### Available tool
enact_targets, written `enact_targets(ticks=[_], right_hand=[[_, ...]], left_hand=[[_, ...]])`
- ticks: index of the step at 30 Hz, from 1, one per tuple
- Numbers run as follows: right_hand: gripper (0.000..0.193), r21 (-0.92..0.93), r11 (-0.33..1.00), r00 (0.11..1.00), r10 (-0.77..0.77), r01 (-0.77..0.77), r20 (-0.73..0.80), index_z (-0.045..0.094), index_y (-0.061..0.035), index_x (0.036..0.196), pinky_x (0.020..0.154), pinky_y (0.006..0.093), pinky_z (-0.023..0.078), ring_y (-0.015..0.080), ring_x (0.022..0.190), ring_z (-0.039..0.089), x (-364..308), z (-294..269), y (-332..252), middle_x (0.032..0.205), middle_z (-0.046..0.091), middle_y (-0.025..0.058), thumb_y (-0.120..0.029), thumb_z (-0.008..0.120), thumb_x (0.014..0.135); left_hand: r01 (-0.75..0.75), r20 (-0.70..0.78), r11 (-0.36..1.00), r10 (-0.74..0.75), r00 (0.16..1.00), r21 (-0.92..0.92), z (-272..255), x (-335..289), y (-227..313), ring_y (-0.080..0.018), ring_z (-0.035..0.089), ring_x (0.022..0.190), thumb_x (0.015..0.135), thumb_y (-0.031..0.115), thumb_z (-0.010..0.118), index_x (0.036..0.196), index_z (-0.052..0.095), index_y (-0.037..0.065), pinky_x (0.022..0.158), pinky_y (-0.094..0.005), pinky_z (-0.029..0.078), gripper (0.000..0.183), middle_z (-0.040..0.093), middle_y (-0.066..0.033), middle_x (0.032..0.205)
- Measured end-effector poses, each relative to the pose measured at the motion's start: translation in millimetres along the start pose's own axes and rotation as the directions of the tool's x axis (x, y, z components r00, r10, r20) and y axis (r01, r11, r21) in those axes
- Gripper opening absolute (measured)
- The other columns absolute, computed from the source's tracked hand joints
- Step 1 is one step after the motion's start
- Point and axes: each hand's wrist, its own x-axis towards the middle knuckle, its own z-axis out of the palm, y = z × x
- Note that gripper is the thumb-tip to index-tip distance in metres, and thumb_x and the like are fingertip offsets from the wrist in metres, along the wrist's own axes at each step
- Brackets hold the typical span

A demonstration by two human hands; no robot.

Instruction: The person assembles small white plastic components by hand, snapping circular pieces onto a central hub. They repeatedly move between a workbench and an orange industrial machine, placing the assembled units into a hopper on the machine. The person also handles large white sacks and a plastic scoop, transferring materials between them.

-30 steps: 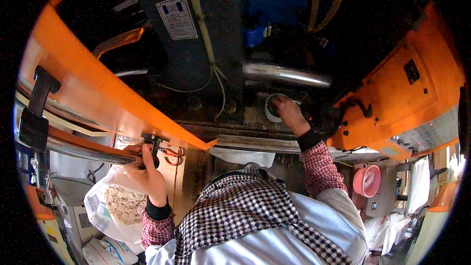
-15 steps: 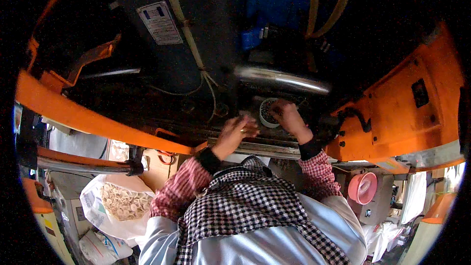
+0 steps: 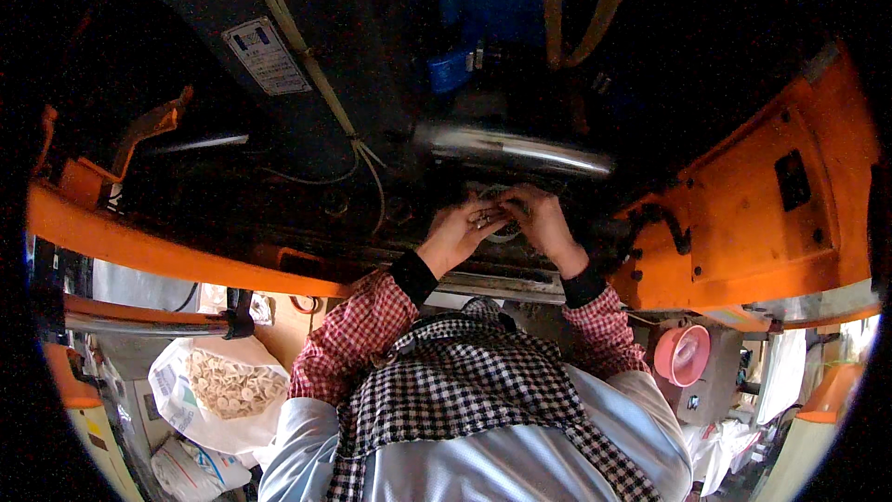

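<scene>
Deep inside the open orange machine, both my hands are working on a pale ring fitting.

Under the shiny steel tube [image 3: 516, 149], my left hand [image 3: 462, 232] and right hand [image 3: 542, 221] meet fingertip to fingertip over the pale round ring [image 3: 497, 214]. The left hand pinches a small metallic piece [image 3: 484, 219] against it; whether the right hand's fingers actually grip the ring or only rest curled on its rim, I cannot tell. I judge this to be the fitting or loosening stage at the ring; the next move calls for a steady two-handed hold and fine finger turning in a dark, cramped recess. The ring sits between my hands, at 3 o'clock of the left and 9 o'clock of the right. An orange side panel [image 3: 762, 214] stands well off at 3 o'clock.
</scene>
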Motion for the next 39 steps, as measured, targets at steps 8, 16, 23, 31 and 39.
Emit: enact_targets(ticks=[8, 16, 23, 31, 39], right_hand=[[0.019, -0.136, 0.988, 0.993, -0.084, 0.072, -0.088, 0.064, -0.003, 0.094, 0.069, 0.0374, 0.05, 0.0326, 0.081, 0.062, -11, 12, 33, 0.09, 0.064, 0.015, -0.001, 0.064, 0.075], [0.022, -0.114, 0.991, 0.976, -0.096, 0.075, -0.197, 0.064, -0.0039, 0.098, 0.069, 0.0358, 0.051, 0.0312, 0.084, 0.064, -15, 25, 30, 0.099, 0.064, 0.0145, -0.004, 0.065, 0.076], [0.041, 0.038, 0.999, 0.999, -0.001, 0.003, -0.05, 0.057, -0.0025, 0.116, 0.074, 0.0353, 0.051, 0.0324, 0.094, 0.062, -14, 27, -13, 0.104, 0.063, 0.0164, -0.003, 0.066, 0.076], [0.018, 0.173, 0.956, 0.957, -0.198, 0.236, -0.21, 0.06, 0.0, 0.097, 0.07, 0.0308, 0.048, 0.0251, 0.079, 0.062, 43, 21, -64, 0.089, 0.064, 0.0114, -0.01, 0.064, 0.082], [0.025, 0.795, 0.573, 0.873, 0.264, 0.2, -0.41, 0.053, -0.0068, 0.076, 0.052, 0.0246, 0.035, 0.0079, 0.055, 0.043, 240, -17, -57, 0.062, 0.049, -0.001, -0.027, 0.059, 0.089]], left_hand=[[-0.016, 0.063, 1.0, 0.016, 0.998, -0.001, -12, 4, -3, -0.0333, 0.051, 0.11, 0.095, 0.006, 0.035, 0.112, 0.046, -0.014, 0.103, -0.0411, 0.04, 0.029, 0.051, -0.0227, 0.114], [0.057, -0.096, 0.985, -0.042, 0.994, 0.164, -19, 3, -11, -0.0186, 0.058, 0.095, 0.088, 0.008, 0.055, 0.105, 0.06, 0.003, 0.086, -0.0311, 0.048, 0.019, 0.062, -0.0061, 0.104], [0.041, -0.148, 0.99, -0.02, 0.989, 0.137, -8, -33, 10, -0.0094, 0.052, 0.066, 0.085, 0.014, 0.062, 0.101, 0.063, 0.008, 0.056, -0.0197, 0.046, 0.017, 0.059, -0.0001, 0.081], [-0.163, 0.012, 0.921, 0.17, 0.985, 0.354, -63, -68, 21, -0.0146, 0.053, 0.072, 0.089, 0.007, 0.053, 0.112, 0.058, 0.006, 0.067, -0.0276, 0.045, 0.024, 0.057, -0.0009, 0.079], [-0.208, -0.305, 0.901, 0.335, 0.892, 0.381, -21, -155, 36, -0.0104, 0.045, 0.066, 0.087, 0.009, 0.059, 0.099, 0.059, -0.002, 0.061, -0.0238, 0.039, 0.016, 0.051, -0.0012, 0.074]])
